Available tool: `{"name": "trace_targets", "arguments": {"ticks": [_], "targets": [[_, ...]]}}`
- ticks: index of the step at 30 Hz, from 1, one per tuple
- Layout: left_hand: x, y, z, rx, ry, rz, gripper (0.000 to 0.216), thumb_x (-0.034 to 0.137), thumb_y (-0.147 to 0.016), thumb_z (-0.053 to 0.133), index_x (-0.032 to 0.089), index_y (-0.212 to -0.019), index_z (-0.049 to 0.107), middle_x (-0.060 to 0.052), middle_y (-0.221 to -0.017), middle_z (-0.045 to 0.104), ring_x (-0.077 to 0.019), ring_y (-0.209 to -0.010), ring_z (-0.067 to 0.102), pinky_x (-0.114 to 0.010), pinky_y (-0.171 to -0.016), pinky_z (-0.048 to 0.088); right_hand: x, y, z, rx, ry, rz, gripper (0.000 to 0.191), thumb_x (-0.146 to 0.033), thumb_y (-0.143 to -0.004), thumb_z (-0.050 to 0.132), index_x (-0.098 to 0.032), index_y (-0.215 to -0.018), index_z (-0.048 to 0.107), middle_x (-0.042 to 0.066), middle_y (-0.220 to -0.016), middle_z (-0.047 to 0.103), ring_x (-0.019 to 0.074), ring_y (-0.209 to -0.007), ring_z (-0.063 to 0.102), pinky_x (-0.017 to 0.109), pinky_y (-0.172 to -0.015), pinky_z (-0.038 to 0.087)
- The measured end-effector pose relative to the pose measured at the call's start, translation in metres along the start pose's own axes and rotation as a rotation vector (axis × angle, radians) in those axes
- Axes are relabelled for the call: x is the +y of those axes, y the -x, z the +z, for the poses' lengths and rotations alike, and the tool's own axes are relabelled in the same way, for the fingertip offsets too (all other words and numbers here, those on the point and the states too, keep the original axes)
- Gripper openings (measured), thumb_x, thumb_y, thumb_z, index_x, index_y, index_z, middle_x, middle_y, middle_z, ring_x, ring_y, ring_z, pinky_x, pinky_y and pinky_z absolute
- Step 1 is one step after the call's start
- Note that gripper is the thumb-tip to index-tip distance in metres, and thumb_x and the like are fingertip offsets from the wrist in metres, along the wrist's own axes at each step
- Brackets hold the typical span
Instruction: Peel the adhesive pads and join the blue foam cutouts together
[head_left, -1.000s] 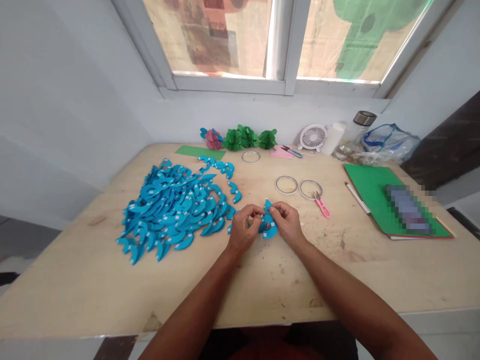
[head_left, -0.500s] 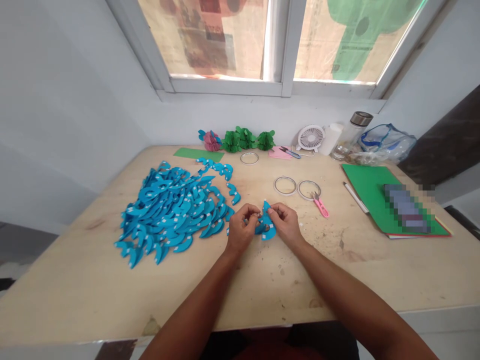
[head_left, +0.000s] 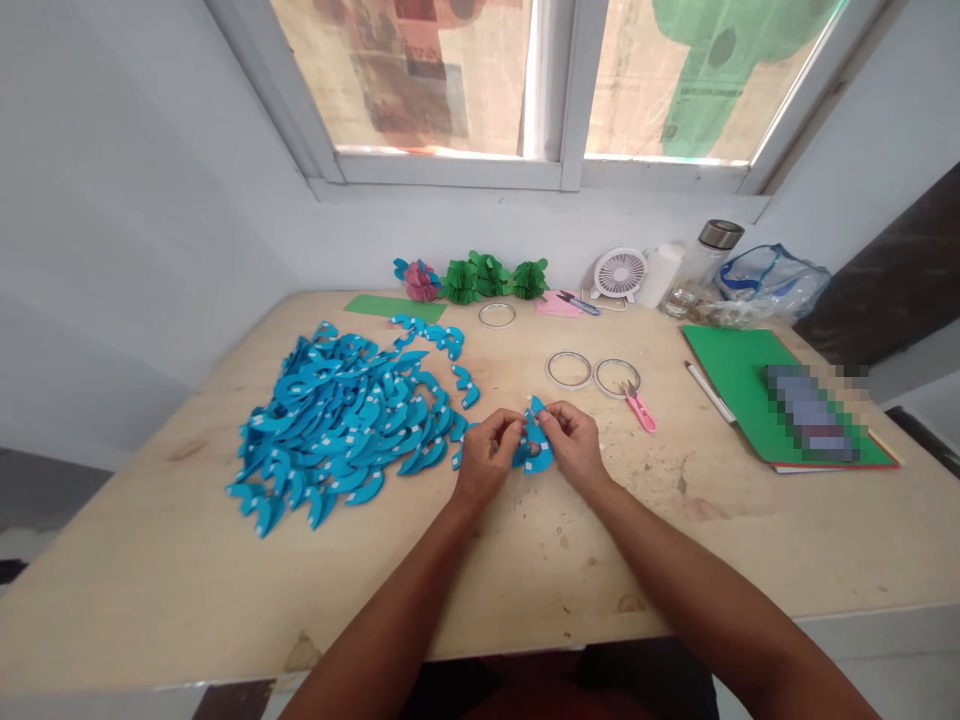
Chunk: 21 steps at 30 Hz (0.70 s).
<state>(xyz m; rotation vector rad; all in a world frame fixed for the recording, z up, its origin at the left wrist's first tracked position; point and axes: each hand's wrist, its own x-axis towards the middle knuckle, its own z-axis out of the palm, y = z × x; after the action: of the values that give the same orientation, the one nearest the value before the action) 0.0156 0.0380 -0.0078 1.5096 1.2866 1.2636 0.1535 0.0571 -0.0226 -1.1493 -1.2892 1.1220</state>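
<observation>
Wooden table (head_left: 555, 580). Right hand (head_left: 577, 450): grip pinching blue paper (head_left: 538, 460). Left hand (head_left: 487, 455): grip narrow, any contents hidden.

Head-worn view — facing forward and down across the table (head_left: 225, 600).

The worktop (head_left: 420, 600) is lit evenly by daylight let in through the window (head_left: 405, 90) beyond the fingers (head_left: 571, 412), burnt white along its lower edge. Faint, soft shadows are thrown. Fine detail at the fingers is smeared; right of them, the phone (head_left: 811, 412) is masked by coarse pixels. The outer edges are stretched.
</observation>
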Motion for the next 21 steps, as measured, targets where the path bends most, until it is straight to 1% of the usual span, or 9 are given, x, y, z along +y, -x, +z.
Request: {"name": "trace_targets", "arguments": {"ticks": [4,7,9,12,14,17,21], "targets": [[0.005,0.0,0.0,-0.037,-0.078,0.017,0.022,0.033,-0.078,0.054,0.015,-0.077,0.067,-0.002,-0.066,0.065,-0.0132,-0.058,0.057,-0.022,-0.054,0.044,0.0,0.0,0.0,0.02,-0.015,-0.002,0.022,-0.038,-0.076,0.056,-0.016,-0.073,0.059,-0.003,-0.055,0.05,0.0097,-0.049,0.041,0.023,-0.046,0.033],[0.006,0.0,0.001,-0.06,-0.08,-0.013,0.02,0.032,-0.075,0.058,0.014,-0.077,0.067,-0.003,-0.066,0.068,-0.0136,-0.056,0.058,-0.023,-0.053,0.044,0.0,0.0,0.0,0.024,-0.022,-0.018,0.021,-0.037,-0.077,0.056,-0.016,-0.074,0.06,-0.002,-0.056,0.05,0.0099,-0.05,0.042,0.023,-0.047,0.034],[0.006,-0.001,0.002,-0.062,-0.036,-0.059,0.019,0.031,-0.074,0.059,0.014,-0.073,0.066,-0.003,-0.064,0.067,-0.0139,-0.055,0.059,-0.023,-0.052,0.045,0.001,0.0,0.0,0.022,-0.03,-0.022,0.021,-0.036,-0.077,0.056,-0.016,-0.075,0.06,-0.002,-0.058,0.051,0.0103,-0.051,0.043,0.023,-0.048,0.035],[0.006,-0.002,0.003,-0.055,0.1,-0.135,0.016,0.03,-0.07,0.063,0.014,-0.068,0.063,-0.002,-0.06,0.066,-0.0143,-0.054,0.059,-0.024,-0.052,0.046,-0.001,0.001,0.001,0.005,-0.042,-0.018,0.022,-0.038,-0.076,0.057,-0.016,-0.076,0.061,-0.002,-0.059,0.051,0.0108,-0.051,0.044,0.023,-0.049,0.036],[0.007,-0.002,0.003,-0.029,0.194,-0.173,0.015,0.029,-0.068,0.064,0.014,-0.067,0.062,-0.001,-0.058,0.064,-0.0138,-0.053,0.059,-0.024,-0.051,0.046,-0.004,0.001,0.001,-0.022,-0.048,-0.007,0.024,-0.04,-0.077,0.056,-0.016,-0.078,0.061,-0.001,-0.06,0.052,0.0112,-0.052,0.045,0.023,-0.049,0.036],[0.007,-0.004,0.001,0.04,0.26,-0.207,0.013,0.027,-0.067,0.065,0.014,-0.066,0.061,0.0,-0.054,0.062,-0.0115,-0.049,0.055,-0.022,-0.048,0.044,-0.008,0.002,0.001,-0.053,-0.05,-0.004,0.025,-0.041,-0.078,0.054,-0.017,-0.08,0.06,-0.001,-0.063,0.053,0.012,-0.056,0.046,0.023,-0.051,0.038],[0.007,-0.005,0.0,0.11,0.289,-0.22,0.013,0.026,-0.068,0.064,0.015,-0.065,0.06,0.001,-0.052,0.06,-0.0099,-0.046,0.052,-0.02,-0.045,0.04,-0.01,0.002,0.001,-0.125,0.003,-0.038,0.024,-0.04,-0.078,0.053,-0.017,-0.074,0.058,-0.001,-0.06,0.05,0.0117,-0.055,0.044,0.023,-0.05,0.036]]}}
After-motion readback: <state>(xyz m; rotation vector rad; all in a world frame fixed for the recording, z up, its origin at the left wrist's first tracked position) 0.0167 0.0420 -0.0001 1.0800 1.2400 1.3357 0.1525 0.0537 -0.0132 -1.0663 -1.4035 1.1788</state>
